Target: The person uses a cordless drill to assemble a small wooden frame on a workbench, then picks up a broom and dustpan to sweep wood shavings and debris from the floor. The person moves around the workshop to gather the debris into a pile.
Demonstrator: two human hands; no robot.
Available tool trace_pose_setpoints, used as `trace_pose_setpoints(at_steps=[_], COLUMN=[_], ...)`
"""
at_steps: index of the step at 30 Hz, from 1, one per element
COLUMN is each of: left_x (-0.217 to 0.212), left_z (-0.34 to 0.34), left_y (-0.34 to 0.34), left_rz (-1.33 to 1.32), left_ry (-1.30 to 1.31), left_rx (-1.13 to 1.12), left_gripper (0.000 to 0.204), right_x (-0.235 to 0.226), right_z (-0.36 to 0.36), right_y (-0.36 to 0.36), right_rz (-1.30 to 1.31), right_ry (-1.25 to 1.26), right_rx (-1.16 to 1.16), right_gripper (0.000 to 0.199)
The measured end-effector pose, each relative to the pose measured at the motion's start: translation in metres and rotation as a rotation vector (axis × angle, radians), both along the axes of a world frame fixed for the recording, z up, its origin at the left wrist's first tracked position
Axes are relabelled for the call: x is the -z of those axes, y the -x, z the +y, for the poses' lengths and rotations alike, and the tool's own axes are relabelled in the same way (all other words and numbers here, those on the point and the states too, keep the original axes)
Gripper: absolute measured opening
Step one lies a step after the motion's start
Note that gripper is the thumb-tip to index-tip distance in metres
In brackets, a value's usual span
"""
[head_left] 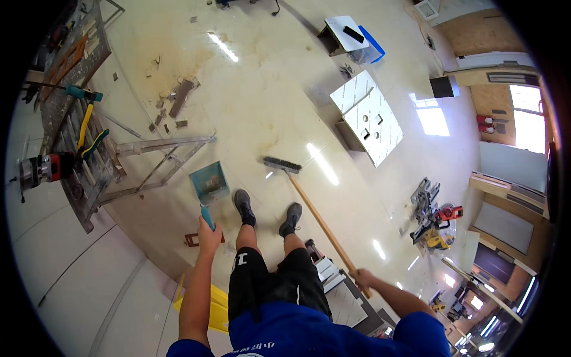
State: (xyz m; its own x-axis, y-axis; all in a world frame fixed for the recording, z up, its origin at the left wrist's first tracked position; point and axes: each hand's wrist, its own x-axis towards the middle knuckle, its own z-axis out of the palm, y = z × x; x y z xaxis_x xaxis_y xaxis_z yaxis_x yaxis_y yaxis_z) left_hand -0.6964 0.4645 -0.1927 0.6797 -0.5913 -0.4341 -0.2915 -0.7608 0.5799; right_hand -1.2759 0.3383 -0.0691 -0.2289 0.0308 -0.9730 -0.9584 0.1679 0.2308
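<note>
My left hand grips the handle of a teal dustpan, held above the floor with bits of debris in its tray. My right hand is closed around the upper end of a wooden broom handle. The broom's dark brush head rests on the pale floor just ahead of my two dark shoes. The dustpan hangs left of the shoes, apart from the broom head.
A metal trestle workbench with clamps and a router stands at left. Wood scraps litter the floor beyond it. A white panel with cut-outs lies ahead right, a mitre saw at right, and a yellow object by my left leg.
</note>
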Motion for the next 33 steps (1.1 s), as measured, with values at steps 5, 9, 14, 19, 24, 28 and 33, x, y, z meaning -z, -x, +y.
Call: trace_pose_setpoints(at_steps=[5,9,14,19,24,28,33], left_x=[-0.002,-0.013,-0.008,-0.009,0.004,-0.002,-0.01], left_z=[-0.009,-0.019,-0.036,-0.048,-0.046,-0.067,-0.105], left_y=[0.017,0.023,0.018,0.013,0.007,-0.005,-0.017], left_rz=[0.162,0.13,0.114,0.178,0.204,0.22,0.307], left_ry=[0.003,0.012,0.029,0.07,0.016,0.004,-0.022], left_rx=[-0.203,-0.228,-0.273,-0.262,-0.274,-0.287,-0.345], left_gripper=[0.043,0.041,0.03,0.025,0.028,0.031,0.031], right_x=[0.065,0.162,0.188,0.132,0.052,0.012,0.036], right_z=[0.007,-0.067,-0.221,-0.29,-0.233,-0.164,-0.194], right_y=[0.033,-0.034,-0.232,-0.295,-0.178,-0.097,-0.147], right_rz=[-0.019,-0.202,-0.351,-0.411,-0.221,-0.121,-0.05], right_ry=[0.278,0.426,0.624,0.674,0.732,0.579,0.461], right_rx=[-0.337,-0.347,-0.366,-0.526,-0.544,-0.312,-0.26], right_gripper=[0.056,0.057,0.053,0.054,0.055,0.059,0.056])
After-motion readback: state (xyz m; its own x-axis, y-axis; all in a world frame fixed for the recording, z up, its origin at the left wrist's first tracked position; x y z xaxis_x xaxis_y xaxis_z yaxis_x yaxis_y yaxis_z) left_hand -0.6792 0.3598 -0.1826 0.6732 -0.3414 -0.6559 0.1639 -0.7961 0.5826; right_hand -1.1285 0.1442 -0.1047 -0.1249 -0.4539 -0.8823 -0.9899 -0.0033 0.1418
